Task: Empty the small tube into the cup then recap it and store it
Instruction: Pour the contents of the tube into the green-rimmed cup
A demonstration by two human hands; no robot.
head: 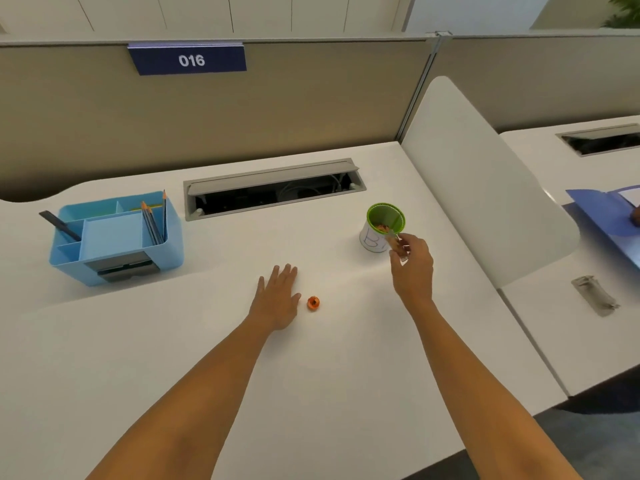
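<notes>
A white cup (373,239) with a green inside stands on the desk at the right, and small orange bits lie within it. My right hand (412,263) holds a small clear tube (394,241), tilted with its open mouth over the cup's near rim. Orange bits show inside the tube. The tube's orange cap (313,302) lies on the desk just right of my left hand (278,296), which rests flat with fingers spread and holds nothing.
A blue desk organiser (114,239) with pencils stands at the left. An open cable tray (273,188) runs along the back. A white divider panel (485,188) rises right of the cup; a blue folder (602,213) lies beyond it.
</notes>
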